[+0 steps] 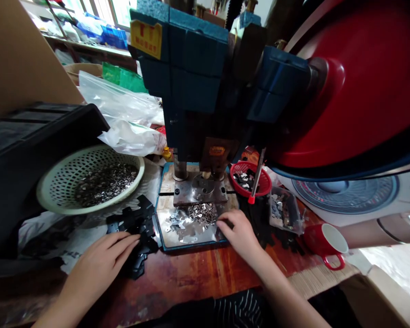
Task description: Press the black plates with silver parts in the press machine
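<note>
My left hand [104, 255] rests palm down at the edge of a pile of dark flat metal pieces [140, 218], its fingers stretched out over them. At the right front of the press's base plate [194, 246], my right hand [237, 230] has its fingers bent together close to a heap of small shiny metal parts [204, 213]; what they hold, if anything, is too small to make out. Thin silvery flat pieces [182, 228] lie left of the heap. Behind it sits the steel die block [200, 189], under the blue press [191, 68].
A pale green basket [54, 196] with small metal parts stands left. A red basket [266, 182], a clear plastic box [297, 218] and a red mug [319, 241] stand right. A large red wheel [369, 82] overhangs the upper right. A black crate [37, 150] is far left.
</note>
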`<state>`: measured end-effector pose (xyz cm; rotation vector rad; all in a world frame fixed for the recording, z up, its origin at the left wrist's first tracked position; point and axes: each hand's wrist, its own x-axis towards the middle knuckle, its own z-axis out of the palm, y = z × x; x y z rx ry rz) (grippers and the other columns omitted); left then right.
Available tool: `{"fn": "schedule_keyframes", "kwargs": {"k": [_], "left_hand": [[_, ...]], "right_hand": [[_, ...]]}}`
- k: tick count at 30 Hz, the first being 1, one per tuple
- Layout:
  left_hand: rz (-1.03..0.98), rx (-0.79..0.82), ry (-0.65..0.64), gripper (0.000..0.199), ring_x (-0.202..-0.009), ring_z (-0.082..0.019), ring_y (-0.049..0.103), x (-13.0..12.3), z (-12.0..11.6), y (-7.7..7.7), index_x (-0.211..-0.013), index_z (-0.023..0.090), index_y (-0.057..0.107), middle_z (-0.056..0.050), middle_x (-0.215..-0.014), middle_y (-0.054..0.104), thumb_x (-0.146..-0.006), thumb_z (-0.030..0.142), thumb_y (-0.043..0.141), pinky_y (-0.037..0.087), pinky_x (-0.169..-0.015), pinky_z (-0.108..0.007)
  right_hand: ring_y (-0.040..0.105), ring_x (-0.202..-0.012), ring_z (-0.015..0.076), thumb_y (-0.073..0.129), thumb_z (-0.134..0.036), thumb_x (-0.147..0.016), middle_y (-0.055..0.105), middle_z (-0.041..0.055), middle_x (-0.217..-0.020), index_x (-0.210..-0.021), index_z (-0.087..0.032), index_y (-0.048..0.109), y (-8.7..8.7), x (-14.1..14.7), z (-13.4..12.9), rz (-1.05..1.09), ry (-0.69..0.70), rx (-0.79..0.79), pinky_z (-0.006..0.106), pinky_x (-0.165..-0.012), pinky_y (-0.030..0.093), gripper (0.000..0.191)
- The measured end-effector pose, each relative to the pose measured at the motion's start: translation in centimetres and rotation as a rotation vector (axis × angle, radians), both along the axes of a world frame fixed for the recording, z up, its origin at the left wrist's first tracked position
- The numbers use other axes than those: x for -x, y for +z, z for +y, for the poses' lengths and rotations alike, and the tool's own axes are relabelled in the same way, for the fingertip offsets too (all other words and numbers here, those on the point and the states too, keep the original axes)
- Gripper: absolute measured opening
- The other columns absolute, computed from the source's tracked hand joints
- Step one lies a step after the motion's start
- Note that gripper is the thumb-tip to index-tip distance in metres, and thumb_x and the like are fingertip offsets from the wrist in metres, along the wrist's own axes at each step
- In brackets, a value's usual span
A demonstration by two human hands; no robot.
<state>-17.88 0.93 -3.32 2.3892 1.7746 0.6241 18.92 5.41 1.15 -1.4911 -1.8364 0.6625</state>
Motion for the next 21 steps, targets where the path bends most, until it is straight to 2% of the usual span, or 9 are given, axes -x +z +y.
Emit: {"fn": "schedule_keyframes", "kwargs": {"k": [2, 5, 9, 12, 16, 18, 21], "left_hand": [[-0.006, -0.067, 0.06, 0.039, -0.088, -0.027, 0.061, -0.4, -0.3, 0.7, -0.099, 0.027, 0.07, -0.008, -0.096, 0.066, -0.09, 0.049, 0.039, 0.046, -0.084, -0.043], [-0.05, -0.155, 0.164, 0.037, -0.088, -0.028, 0.06, -1.4, -0.5, 2.1, -0.099, 0.025, 0.068, -0.008, -0.093, 0.065, -0.09, 0.046, 0.039, 0.045, -0.086, -0.044], [-0.125, -0.118, 0.254, 0.035, -0.091, -0.027, 0.06, -2.4, -0.2, 2.8, -0.098, 0.022, 0.064, -0.008, -0.096, 0.064, -0.091, 0.046, 0.039, 0.045, -0.087, -0.042], [-0.076, 0.003, 0.208, 0.04, -0.098, -0.029, 0.059, -2.3, 0.3, 1.9, -0.099, 0.022, 0.065, -0.009, -0.102, 0.064, -0.088, 0.051, 0.041, 0.044, -0.089, -0.042], [0.069, 0.147, 0.082, 0.051, -0.108, -0.033, 0.055, -1.9, 0.4, 0.2, -0.117, 0.025, 0.062, -0.009, -0.119, 0.059, -0.079, 0.058, 0.053, 0.042, -0.094, -0.046], [0.121, 0.183, 0.072, 0.056, -0.109, -0.034, 0.054, -1.7, 0.3, -0.4, -0.123, 0.025, 0.059, -0.011, -0.122, 0.058, -0.077, 0.058, 0.055, 0.043, -0.093, -0.047], [0.139, 0.208, 0.071, 0.049, -0.104, -0.032, 0.057, -1.7, 0.2, -0.6, -0.118, 0.025, 0.063, -0.011, -0.115, 0.061, -0.08, 0.054, 0.053, 0.045, -0.09, -0.045]], "right_hand": [[0.056, -0.085, 0.0222, 0.061, -0.028, -0.082, 0.066, 0.0047, -0.082, -0.08, -0.023, 0.07, 0.1, 1.3, -0.7, -0.187, 0.073, 0.005, 0.034, -0.078, 0.042, 0.011], [0.057, -0.086, 0.0222, 0.06, -0.024, -0.083, 0.066, 0.0046, -0.083, -0.078, -0.023, 0.069, 0.2, 2.3, -0.6, -0.345, 0.061, 0.016, 0.032, -0.077, 0.041, 0.01], [0.057, -0.087, 0.0225, 0.059, -0.023, -0.083, 0.067, 0.0038, -0.085, -0.079, -0.025, 0.069, 0.1, 2.5, -0.2, -0.431, 0.034, 0.026, 0.032, -0.075, 0.039, 0.011], [0.057, -0.087, 0.0229, 0.059, -0.023, -0.083, 0.067, 0.0038, -0.085, -0.08, -0.025, 0.069, 0.1, 2.3, -0.5, -0.467, 0.036, 0.02, 0.032, -0.073, 0.038, 0.011], [0.057, -0.085, 0.0213, 0.058, -0.022, -0.084, 0.066, 0.0035, -0.083, -0.079, -0.024, 0.068, 1.0, 2.4, 0.0, -0.41, 0.081, -0.007, 0.031, -0.075, 0.039, 0.011], [0.057, -0.085, 0.0204, 0.058, -0.021, -0.084, 0.066, 0.0032, -0.083, -0.081, -0.023, 0.068, 1.8, 2.7, 1.2, -0.332, 0.068, -0.059, 0.031, -0.078, 0.04, 0.011], [0.057, -0.089, 0.0206, 0.056, -0.022, -0.086, 0.066, 0.004, -0.088, -0.085, -0.022, 0.068, 3.1, 3.5, 4.2, -0.26, 0.032, -0.182, 0.031, -0.082, 0.04, 0.012]]}}
